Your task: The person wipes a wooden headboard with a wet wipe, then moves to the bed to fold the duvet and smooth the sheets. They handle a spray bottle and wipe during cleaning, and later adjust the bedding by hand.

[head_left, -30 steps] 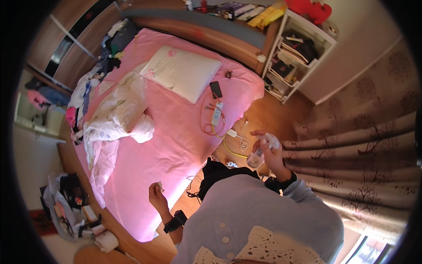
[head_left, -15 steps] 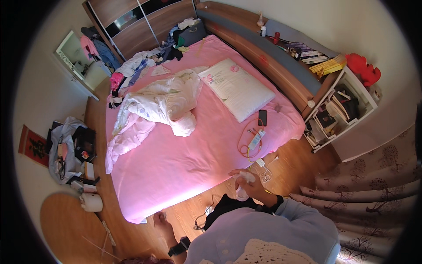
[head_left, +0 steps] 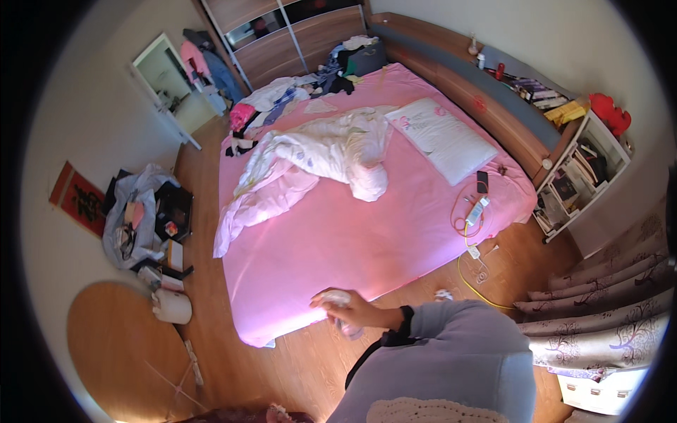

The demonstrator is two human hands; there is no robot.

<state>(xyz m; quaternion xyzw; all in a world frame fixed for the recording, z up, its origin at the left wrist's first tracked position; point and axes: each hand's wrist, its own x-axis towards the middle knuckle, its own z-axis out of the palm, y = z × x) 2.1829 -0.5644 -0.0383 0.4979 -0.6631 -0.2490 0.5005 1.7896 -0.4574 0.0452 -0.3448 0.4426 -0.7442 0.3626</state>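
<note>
My right hand reaches in from the right over the near edge of the pink bed. Its fingers are curled around a whitish, partly see-through object, whose lower end shows below the palm. What kind of object it is cannot be made out. A dark cuff and a grey-blue sleeve cover that arm. My left hand is out of the picture.
On the bed lie a crumpled white quilt, a pillow, a phone and a power strip. A yellow cable runs across the floor. A round wooden panel and a white bin stand at left.
The view has turned, so the room sits further right. My right hand, still holding the whitish object, has moved left over the bed's edge. My left hand has left the picture.
</note>
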